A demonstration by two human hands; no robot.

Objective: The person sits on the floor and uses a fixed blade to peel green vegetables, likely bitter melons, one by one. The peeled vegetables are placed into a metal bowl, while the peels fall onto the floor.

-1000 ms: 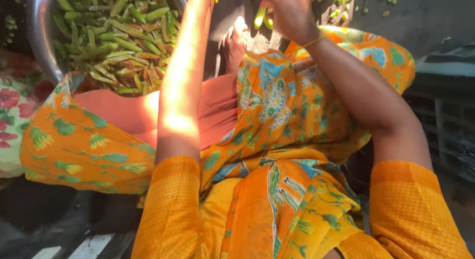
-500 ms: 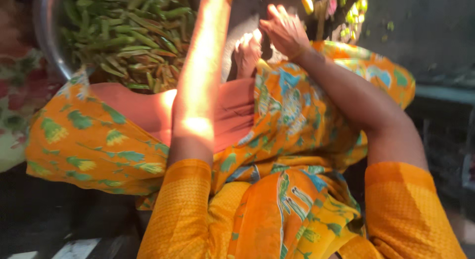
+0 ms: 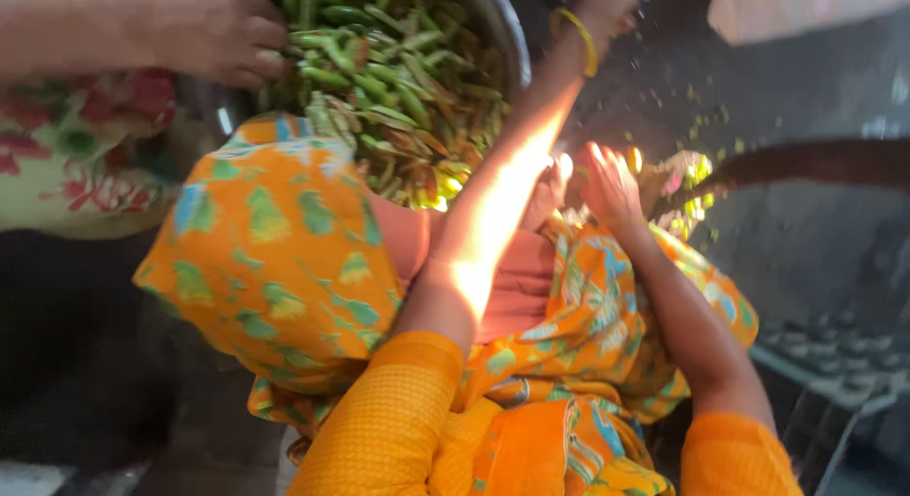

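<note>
No packages, labels, signs or screens in view.

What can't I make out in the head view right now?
- Left hand: cut off by the top edge; whether it holds anything cannot be told.
- Right hand: motion-blurred, fingers spread; no clear grip.
- Metal bowl of green pods: far side cut by the top edge.
- Another person's hand at the pods: blurred, its grip unclear.

Your left hand reaches toward twelve o'clock past the metal bowl of green pods; your right hand hovers, fingers spread, at one o'clock. Another person's hand touches pods at ten o'clock.
</note>
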